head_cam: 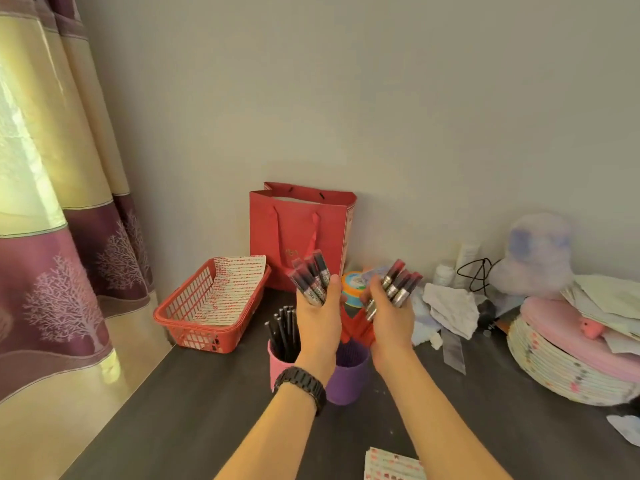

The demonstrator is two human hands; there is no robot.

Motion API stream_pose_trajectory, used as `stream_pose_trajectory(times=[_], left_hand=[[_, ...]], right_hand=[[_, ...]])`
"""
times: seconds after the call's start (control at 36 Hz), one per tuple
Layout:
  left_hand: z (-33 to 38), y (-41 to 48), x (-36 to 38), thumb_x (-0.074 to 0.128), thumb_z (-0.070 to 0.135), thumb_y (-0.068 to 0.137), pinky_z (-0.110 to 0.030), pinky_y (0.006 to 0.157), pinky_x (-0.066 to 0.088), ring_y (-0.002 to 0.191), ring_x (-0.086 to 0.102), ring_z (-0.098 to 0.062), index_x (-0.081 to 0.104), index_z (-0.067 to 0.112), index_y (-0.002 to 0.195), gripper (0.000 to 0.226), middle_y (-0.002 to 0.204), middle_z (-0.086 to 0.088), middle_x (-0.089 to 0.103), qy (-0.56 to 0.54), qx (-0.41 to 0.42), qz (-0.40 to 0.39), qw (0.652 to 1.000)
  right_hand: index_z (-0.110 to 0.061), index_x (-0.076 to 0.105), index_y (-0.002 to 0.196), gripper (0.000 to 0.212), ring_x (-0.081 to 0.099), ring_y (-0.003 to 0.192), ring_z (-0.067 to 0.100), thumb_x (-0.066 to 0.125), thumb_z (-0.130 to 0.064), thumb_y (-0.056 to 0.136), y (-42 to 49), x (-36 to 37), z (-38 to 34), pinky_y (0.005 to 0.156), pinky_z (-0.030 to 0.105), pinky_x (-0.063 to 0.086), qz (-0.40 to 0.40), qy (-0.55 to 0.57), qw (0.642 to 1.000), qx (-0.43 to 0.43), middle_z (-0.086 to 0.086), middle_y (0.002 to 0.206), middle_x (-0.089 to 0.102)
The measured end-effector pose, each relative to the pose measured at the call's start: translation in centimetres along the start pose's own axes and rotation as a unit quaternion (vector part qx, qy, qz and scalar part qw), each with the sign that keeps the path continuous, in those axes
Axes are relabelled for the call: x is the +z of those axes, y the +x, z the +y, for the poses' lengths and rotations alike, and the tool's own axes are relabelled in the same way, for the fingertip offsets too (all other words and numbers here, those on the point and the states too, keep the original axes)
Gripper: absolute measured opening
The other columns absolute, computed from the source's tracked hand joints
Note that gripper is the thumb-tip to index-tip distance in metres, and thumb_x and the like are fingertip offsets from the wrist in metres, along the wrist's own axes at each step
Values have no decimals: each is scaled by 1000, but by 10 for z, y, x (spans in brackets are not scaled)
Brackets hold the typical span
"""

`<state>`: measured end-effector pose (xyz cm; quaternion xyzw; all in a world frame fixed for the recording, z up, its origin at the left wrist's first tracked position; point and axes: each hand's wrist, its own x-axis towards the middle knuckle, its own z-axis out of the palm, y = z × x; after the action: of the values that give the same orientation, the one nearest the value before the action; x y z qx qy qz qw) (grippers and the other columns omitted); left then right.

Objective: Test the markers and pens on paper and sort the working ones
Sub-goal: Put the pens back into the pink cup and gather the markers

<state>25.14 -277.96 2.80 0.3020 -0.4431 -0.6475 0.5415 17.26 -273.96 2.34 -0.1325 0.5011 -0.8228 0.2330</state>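
Between my curled fingers and my palms, I am holding the markers [311, 277] in two bunches: my left hand [320, 317] is wrapping round one fan of red-capped barrels, and my right hand [389, 318] is clamping a second fan [398, 284], both sticking up and away past my fingertips. I am counting about five in the left bunch and about five in the right (they are overlapping, so I cannot be sure of either). They are looking light and stiff, hard plastic barrels with glossy labels, so I am judging them slippery against each other: a loose squeeze is likely to let one slide out of the bunch. For testing, I am reckoning each is best taken singly, pinched at mid-barrel below the cap, with the cap pulled off straight. Just below my left knuckles, one pink cup [278, 367] is holding thin black pens [282, 327], roughly seven or eight, standing upright; below and between my two sets of fingers, one purple cup [348, 372] is standing, and I cannot tell what is in it. Out to the left of my left fingers, one red basket [204, 337] is sitting with a printed paper sheet [232, 289] in it; much nearer me than my right fingers, another patterned paper [391, 465] is showing at the edge of view.
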Motion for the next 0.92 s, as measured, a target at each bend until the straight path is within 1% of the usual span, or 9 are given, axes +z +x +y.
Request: stream_pose_trajectory(times=[0.11,0.25,0.36,0.44,0.53,0.64,0.75,0.83,0.92], left_hand=[[-23,7,-1,70,21,95,-39,90,58,101,72,-20,61,20,124,29,109,-4,74,39,11,5,999],[-37,6,-5,73,26,92,-24,75,55,89,72,-8,64,34,105,18,94,10,75,97,28,-24,995],[-42,0,-4,75,29,89,-12,68,51,86,70,4,63,41,104,23,94,20,74,107,36,-34,993],[-43,-1,-5,77,30,88,-18,70,53,84,71,0,60,40,105,26,90,16,73,110,40,-32,993],[-44,-1,-5,76,32,89,-25,75,56,87,72,-6,60,35,111,27,94,9,74,105,35,-27,993],[-42,0,-4,65,37,96,-23,75,54,89,72,-6,64,32,107,12,97,6,75,110,19,-28,993],[-44,1,-4,52,38,103,-16,73,49,84,67,5,67,32,95,19,90,20,72,186,18,-29,982],[-44,0,-3,51,29,103,-4,60,44,80,62,14,65,32,92,18,85,23,70,235,27,-27,971],[-40,0,-3,50,31,103,-9,66,44,83,62,15,65,32,96,17,86,17,71,257,29,-32,966]], right_hand=[[-13,70,112,25,71,75,18,76,-23,90,7,-8,21,66,35,59,10,11,999,34,3,83,76],[-21,70,117,30,75,93,12,78,-22,87,9,-9,34,80,33,58,-29,-36,999,1,-4,103,78],[-25,69,115,33,72,99,10,77,-35,85,7,-14,40,85,31,56,-47,-73,996,-25,-8,106,76],[-23,67,102,47,71,91,7,72,-59,72,3,-16,42,73,23,55,-45,-95,993,-49,-13,97,74],[-25,69,97,51,71,91,10,64,-70,72,0,-16,45,79,32,56,-54,-101,992,-46,-7,98,75],[-27,70,93,32,71,92,12,55,-56,93,-1,-16,46,84,38,57,-68,-141,986,-63,-4,96,75],[-27,69,92,23,68,94,14,49,-29,103,4,-23,50,87,40,56,-58,-245,967,-39,-6,92,73],[-24,70,96,23,68,96,17,49,-29,102,6,-26,49,88,42,56,-71,-252,965,6,-2,97,72],[-22,68,102,32,69,94,13,43,-42,105,8,-27,45,78,31,54,-84,-246,965,35,-2,99,72]])
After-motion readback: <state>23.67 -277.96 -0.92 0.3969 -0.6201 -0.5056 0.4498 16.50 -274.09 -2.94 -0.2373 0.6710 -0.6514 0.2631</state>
